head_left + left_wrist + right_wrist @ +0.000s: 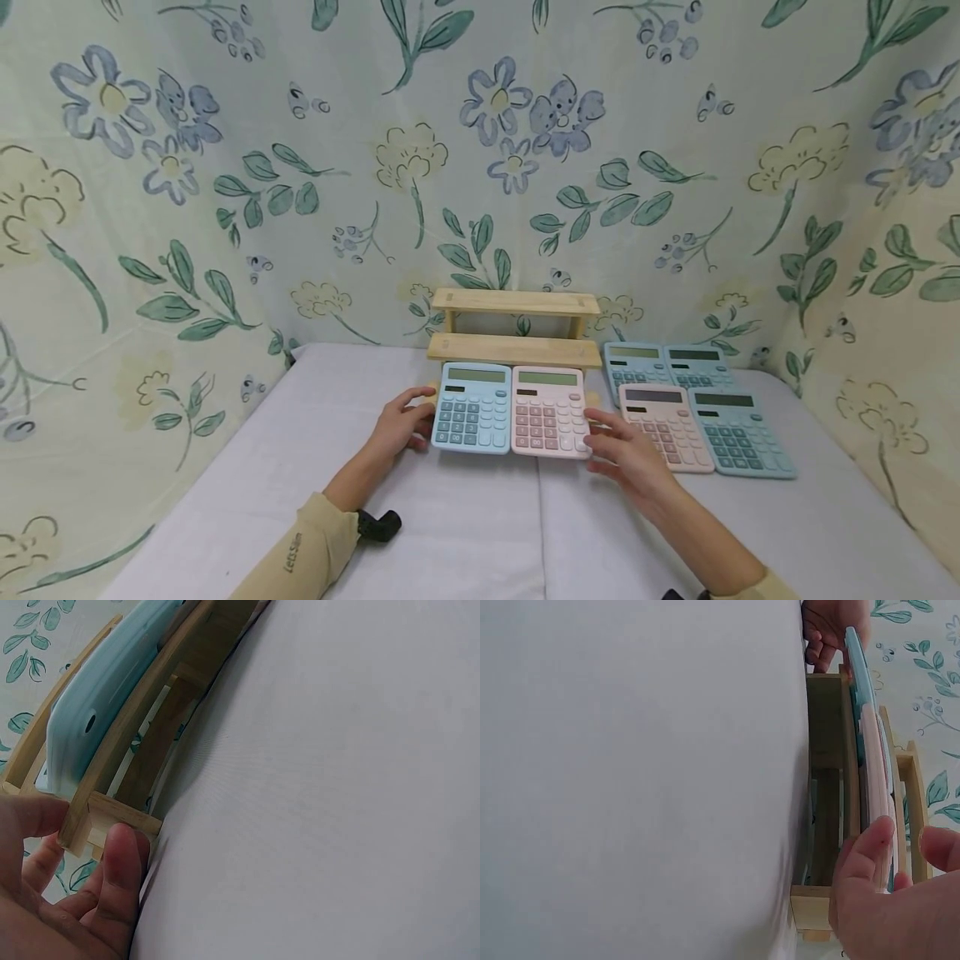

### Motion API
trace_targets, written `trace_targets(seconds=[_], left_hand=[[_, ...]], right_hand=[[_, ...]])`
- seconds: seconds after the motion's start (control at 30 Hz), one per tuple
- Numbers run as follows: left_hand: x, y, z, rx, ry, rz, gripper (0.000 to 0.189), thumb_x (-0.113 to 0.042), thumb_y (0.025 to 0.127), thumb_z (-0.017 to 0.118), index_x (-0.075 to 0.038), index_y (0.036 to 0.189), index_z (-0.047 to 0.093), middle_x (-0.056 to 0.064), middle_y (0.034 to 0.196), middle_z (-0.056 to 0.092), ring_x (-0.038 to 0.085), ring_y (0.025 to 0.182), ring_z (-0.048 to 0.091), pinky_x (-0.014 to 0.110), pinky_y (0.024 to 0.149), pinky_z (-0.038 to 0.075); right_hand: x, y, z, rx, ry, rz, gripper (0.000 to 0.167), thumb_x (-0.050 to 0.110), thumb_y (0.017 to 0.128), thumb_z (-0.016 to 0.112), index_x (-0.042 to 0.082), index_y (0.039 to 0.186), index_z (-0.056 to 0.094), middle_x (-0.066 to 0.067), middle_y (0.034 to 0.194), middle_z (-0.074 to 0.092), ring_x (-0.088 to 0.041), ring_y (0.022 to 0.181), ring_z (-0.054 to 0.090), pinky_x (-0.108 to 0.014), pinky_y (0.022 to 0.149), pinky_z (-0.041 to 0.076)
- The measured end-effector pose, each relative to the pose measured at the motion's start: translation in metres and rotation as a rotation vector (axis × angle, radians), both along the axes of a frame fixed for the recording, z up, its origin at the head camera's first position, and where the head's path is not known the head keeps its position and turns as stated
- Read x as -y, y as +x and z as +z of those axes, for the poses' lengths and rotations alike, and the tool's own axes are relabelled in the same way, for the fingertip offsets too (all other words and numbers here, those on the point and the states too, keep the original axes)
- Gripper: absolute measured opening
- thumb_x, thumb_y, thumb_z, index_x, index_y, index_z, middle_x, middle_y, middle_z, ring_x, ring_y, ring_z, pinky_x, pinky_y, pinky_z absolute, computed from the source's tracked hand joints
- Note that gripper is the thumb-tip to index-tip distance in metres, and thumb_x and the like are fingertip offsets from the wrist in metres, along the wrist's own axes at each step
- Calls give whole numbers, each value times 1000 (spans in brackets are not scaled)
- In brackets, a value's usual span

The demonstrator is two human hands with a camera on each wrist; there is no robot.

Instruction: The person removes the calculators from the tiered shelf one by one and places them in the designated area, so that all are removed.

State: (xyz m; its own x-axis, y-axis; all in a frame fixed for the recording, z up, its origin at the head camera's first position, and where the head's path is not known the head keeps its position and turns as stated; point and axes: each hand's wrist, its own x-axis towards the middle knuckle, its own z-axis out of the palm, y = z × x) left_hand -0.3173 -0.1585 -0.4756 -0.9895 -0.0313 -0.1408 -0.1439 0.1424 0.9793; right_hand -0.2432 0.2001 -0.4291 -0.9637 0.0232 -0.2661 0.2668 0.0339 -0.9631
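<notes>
A light blue calculator (471, 408) and a pink calculator (550, 412) lean side by side on the front tier of a wooden stepped rack (513, 350). Around the rack's left end, my left hand (401, 421) has its thumb and fingers curled, pinching the wooden end piece (124, 811) in the left wrist view. At the opposite side, my right hand (626, 450) reaches in with loosely bent fingers, their tips at the pink calculator's right edge. The right wrist view shows these fingers (874, 844) beside the calculator's edge, the wooden end partly hidden behind them.
Right of the rack lie more calculators: two blue ones at the back (633, 360), (697, 364), a pink one (667, 429) and a blue one (742, 433) in front. White cloth covers the table (480, 525). A flowered curtain (480, 167) hangs behind and at both sides.
</notes>
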Motion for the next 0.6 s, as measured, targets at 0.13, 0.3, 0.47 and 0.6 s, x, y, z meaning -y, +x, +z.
trace_targets(seconds=[0.13,0.3,0.47,0.6], left_hand=[[0,-1,-3,-9,-2,4,37,-24,96,64,-19,133,61,10,97,74,18,67,66,29,52,53],[0,-1,-4,-4,-4,8,37,-23,95,64,-19,132,62,9,97,75,17,67,66,29,52,52],[-1,0,-3,-7,-11,5,36,-24,96,64,-19,132,62,9,97,74,18,68,66,30,52,53],[-1,-1,-3,-11,-14,1,36,-25,96,63,-20,132,61,9,97,74,19,68,66,31,52,53]], right_hand=[[4,-1,-3,7,-17,2,56,10,94,63,15,148,49,-15,151,39,-26,103,60,-35,83,57],[8,-3,-7,22,-18,-12,58,8,92,64,17,147,50,-17,145,42,-24,96,61,-32,78,57],[10,-5,-7,14,-9,-17,62,1,88,65,17,147,50,-18,139,47,-25,96,61,-33,77,56],[10,-5,-7,6,0,-6,64,-4,88,63,17,147,49,-20,139,49,-25,97,61,-34,77,55]])
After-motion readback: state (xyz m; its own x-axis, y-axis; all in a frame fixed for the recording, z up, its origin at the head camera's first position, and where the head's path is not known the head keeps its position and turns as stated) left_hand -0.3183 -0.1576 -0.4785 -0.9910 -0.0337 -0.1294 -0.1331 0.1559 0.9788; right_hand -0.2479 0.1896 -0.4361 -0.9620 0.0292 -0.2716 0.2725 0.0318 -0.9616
